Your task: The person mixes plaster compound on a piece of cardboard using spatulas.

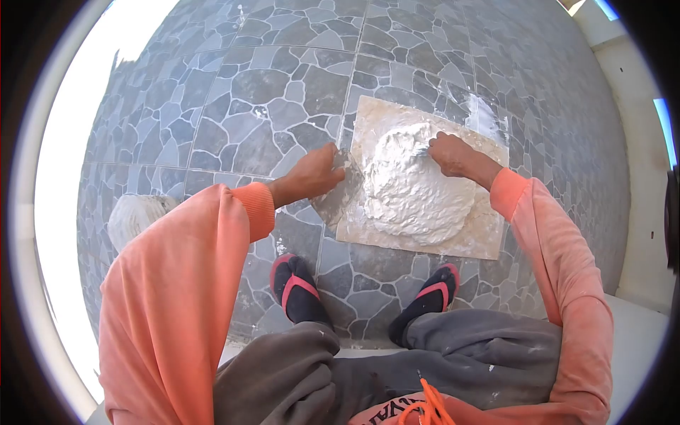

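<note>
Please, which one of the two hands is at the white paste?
The right hand, with its fingers at the upper right edge of the paste. The left hand holds a grey flat piece at the board's left edge.

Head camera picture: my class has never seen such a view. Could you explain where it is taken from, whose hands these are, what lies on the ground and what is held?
There is no machine here, and only one picture. A camera worn on a person's head looks down past their orange sleeves, so the person's left hand appears on the left.

On the grey stone-patterned floor lies a flat beige board bearing a broad mound of wet-looking white paste.

The left hand grips a flat grey sheet at the board's left edge. The right hand, at the paste, seems to hold a small grey tool, mostly hidden by the fingers.
</note>
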`<move>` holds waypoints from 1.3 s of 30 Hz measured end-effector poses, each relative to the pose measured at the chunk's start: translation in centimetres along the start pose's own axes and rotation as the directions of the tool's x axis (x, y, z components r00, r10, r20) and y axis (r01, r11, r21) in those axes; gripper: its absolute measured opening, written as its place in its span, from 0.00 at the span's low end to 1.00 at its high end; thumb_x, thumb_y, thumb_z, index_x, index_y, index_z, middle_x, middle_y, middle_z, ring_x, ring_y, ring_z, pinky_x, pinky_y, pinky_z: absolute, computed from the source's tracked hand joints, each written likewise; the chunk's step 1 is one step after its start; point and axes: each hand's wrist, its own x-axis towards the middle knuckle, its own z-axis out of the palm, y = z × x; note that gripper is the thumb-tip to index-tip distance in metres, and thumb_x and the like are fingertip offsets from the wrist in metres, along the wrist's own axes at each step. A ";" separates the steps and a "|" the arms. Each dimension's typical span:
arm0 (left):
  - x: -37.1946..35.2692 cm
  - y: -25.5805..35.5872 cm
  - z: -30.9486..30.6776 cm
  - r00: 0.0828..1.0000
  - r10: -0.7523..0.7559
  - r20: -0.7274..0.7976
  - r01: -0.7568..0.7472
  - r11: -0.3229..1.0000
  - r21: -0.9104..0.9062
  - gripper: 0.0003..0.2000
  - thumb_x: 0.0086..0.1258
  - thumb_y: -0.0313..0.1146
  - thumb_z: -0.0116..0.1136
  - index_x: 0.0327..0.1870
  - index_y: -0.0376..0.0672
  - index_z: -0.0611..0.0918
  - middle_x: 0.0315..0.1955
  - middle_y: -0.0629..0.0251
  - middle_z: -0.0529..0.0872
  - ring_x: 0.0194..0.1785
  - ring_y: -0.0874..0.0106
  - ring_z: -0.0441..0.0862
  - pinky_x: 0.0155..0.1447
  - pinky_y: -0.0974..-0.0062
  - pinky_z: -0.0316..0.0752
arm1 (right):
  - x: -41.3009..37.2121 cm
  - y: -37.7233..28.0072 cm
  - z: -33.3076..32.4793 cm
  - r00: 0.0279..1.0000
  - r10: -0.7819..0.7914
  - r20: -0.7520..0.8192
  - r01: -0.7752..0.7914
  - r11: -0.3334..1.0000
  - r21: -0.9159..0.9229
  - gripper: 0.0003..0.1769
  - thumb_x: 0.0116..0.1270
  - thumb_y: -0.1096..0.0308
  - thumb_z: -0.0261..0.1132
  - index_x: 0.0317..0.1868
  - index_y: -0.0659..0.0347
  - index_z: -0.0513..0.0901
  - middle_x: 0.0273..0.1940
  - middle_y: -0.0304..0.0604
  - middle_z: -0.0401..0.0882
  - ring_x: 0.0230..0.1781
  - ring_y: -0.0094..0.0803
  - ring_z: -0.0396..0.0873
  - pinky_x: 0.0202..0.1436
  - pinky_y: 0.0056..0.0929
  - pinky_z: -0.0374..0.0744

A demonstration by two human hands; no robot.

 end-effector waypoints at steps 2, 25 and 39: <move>-0.2 -0.1 0.2 0.999 0.019 -0.033 -0.019 1.000 0.001 0.22 0.63 0.37 0.56 0.51 0.27 0.72 0.38 0.34 0.82 0.44 0.42 0.81 0.50 0.50 0.73 | -0.1 0.2 0.9 0.994 -0.084 0.071 0.081 0.996 0.048 0.08 0.51 0.77 0.62 0.31 0.69 0.85 0.34 0.56 0.84 0.40 0.51 0.83 0.42 0.43 0.82; -0.2 0.9 -0.6 0.999 -0.028 0.028 0.027 0.999 0.031 0.24 0.64 0.37 0.58 0.53 0.25 0.73 0.39 0.34 0.83 0.45 0.45 0.83 0.51 0.56 0.75 | 1.3 0.7 -2.6 0.995 0.025 -0.100 -0.022 0.999 0.034 0.07 0.53 0.75 0.64 0.32 0.68 0.86 0.40 0.52 0.83 0.47 0.48 0.81 0.49 0.41 0.81; -0.4 1.2 -0.9 0.999 -0.037 0.023 0.036 0.999 0.008 0.23 0.63 0.36 0.58 0.52 0.26 0.73 0.40 0.34 0.82 0.47 0.41 0.80 0.52 0.53 0.73 | 2.0 -1.5 0.4 0.981 -0.163 -0.106 0.166 0.986 0.014 0.08 0.53 0.76 0.63 0.34 0.67 0.85 0.41 0.49 0.81 0.48 0.44 0.78 0.50 0.36 0.80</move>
